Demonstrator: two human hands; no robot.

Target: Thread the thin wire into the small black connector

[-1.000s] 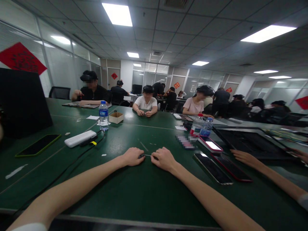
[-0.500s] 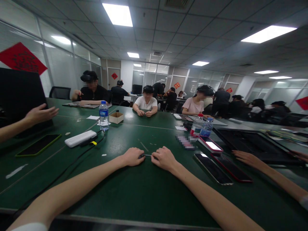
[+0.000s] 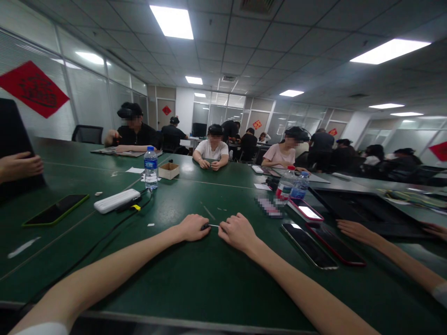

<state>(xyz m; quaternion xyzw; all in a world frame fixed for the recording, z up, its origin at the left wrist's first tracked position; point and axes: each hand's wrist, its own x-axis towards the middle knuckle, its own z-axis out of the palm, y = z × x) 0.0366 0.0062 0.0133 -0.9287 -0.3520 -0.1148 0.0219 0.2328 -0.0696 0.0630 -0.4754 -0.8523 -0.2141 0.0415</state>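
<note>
Both my hands rest low over the green table (image 3: pixel 216 288), close together with a small gap between them. My left hand (image 3: pixel 193 227) is closed around the dark end of a thin pale rod (image 3: pixel 214 225), whose exact kind is too small to tell. Across the gap, the rod's other end meets the curled fingers of my right hand (image 3: pixel 240 231), which seem to pinch it. To the right of that hand lie a phone with a pale edge (image 3: pixel 310 246) and a red-edged phone (image 3: pixel 335 244).
Left of my arm are a white power bank (image 3: pixel 117 201) with a black cable and a green-edged phone (image 3: pixel 56 210). Farther off stand a water bottle (image 3: pixel 151 168), an open box (image 3: pixel 169 170) and two more bottles (image 3: pixel 285 184). Co-workers' hands hold a black panel (image 3: pixel 17 144) and black tray (image 3: pixel 370 211).
My hands and the rod are nearly still. At the left, the co-worker's hand and black panel have shifted left, and that hand now grips the panel's edge. The black tray at right has moved slightly.
</note>
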